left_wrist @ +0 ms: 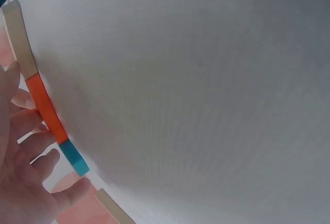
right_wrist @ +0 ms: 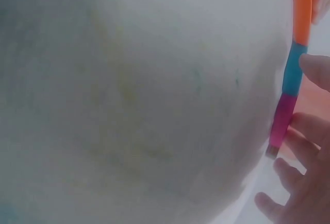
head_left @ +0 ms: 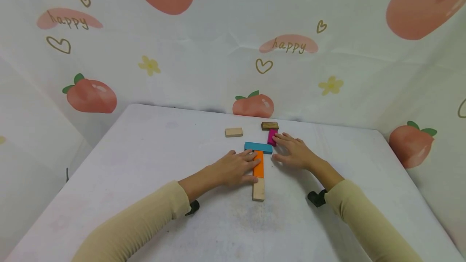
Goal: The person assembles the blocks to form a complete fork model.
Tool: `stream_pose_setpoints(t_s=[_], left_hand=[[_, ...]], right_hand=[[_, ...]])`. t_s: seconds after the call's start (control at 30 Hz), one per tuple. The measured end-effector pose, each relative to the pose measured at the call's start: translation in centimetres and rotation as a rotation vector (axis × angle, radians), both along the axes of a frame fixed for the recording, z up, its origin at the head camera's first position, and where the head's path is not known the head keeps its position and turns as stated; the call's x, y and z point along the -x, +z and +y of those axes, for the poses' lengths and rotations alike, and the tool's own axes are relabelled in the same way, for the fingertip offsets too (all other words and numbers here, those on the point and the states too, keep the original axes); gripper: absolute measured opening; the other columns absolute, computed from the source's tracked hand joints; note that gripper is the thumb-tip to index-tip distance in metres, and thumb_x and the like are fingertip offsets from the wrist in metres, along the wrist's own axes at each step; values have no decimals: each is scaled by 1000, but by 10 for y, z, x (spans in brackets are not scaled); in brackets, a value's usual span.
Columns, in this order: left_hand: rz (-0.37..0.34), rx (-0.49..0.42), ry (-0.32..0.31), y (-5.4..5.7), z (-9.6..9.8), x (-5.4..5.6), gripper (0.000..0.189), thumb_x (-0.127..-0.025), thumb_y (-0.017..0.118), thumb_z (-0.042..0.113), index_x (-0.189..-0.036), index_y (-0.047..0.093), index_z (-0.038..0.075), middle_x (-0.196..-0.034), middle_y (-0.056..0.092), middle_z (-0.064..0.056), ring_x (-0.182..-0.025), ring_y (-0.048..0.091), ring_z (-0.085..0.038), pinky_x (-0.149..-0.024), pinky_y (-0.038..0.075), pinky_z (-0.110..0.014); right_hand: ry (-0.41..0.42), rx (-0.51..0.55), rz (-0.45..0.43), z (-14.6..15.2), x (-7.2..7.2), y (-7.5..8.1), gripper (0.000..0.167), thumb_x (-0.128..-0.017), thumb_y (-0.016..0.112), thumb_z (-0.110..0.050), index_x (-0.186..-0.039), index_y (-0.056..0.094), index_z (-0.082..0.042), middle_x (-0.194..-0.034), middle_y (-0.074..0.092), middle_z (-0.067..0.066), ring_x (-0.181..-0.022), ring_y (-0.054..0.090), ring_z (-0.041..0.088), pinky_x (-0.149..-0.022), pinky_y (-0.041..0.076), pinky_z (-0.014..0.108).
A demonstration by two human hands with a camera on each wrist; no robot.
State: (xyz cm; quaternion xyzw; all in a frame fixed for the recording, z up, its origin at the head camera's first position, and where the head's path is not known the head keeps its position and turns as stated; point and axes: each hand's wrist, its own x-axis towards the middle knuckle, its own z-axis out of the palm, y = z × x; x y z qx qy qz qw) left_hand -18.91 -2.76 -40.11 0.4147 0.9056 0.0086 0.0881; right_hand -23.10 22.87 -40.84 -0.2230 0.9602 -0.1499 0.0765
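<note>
My left hand [head_left: 237,168] lies beside the orange block [head_left: 259,165], its loosely spread fingertips resting on it and its thumb by the plain wooden block [head_left: 258,190] that joins the orange one end to end. Crosswise at the far end of the orange block lies a blue block [head_left: 258,147]. My right hand [head_left: 295,151] has its fingers extended, with fingertips touching the magenta block [head_left: 272,137]. In the right wrist view, its thumb is at the blue block [right_wrist: 293,72]. Neither hand is curled round a block.
A brown wooden block [head_left: 270,126] lies beyond the magenta one. Another pale wooden block [head_left: 234,132] lies apart to the left. The white table [head_left: 174,132] backs onto a printed cloth [head_left: 204,51]. Black straps or mounts [head_left: 317,198] hang under both wrists.
</note>
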Motion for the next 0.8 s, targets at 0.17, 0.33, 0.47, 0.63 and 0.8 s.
stream_pose_setpoints(t_s=[0.17, 0.33, 0.47, 0.63, 0.8], left_hand=[[-6, -5, 3, 0, 0, 0, 67, -99, 46, 58, -153, 42, 17, -159, 34, -4, -148, 30, -24, -107, 39, -55], [4, -5, 0, 0, 0, 0, 67, -99, 47, 58, -152, 43, 17, -159, 35, -4, -147, 31, -24, -107, 40, -55], [6, 1, -2, 1, 0, -1, 67, -100, 46, 58, -153, 42, 17, -159, 34, -4, -147, 30, -24, -107, 40, -55], [9, -5, -7, 3, 0, -1, 66, -100, 46, 57, -152, 43, 16, -159, 36, -5, -147, 31, -24, -106, 40, -55], [9, -12, -7, 2, 0, -1, 66, -100, 47, 57, -152, 44, 16, -158, 36, -5, -147, 32, -24, -106, 41, -56]], right_hand=[[-1, 2, -16, 0, -2, 1, 73, -90, 66, -40, -151, 43, -6, -156, 37, 16, -147, 23, 42, -112, 22, 67], [13, 2, -2, -1, -4, 2, 73, -90, 67, -39, -150, 44, -5, -155, 39, 18, -145, 26, 43, -111, 23, 67], [22, 5, 6, 0, -4, 3, 73, -89, 67, -38, -150, 44, -5, -154, 40, 19, -145, 27, 43, -111, 23, 67], [29, 7, 14, 0, -4, 2, 73, -88, 67, -38, -149, 45, -4, -153, 41, 19, -145, 28, 43, -110, 24, 68], [24, 6, 15, 0, -3, 3, 71, -89, 67, -38, -148, 46, -4, -152, 43, 19, -145, 28, 43, -111, 23, 67]])
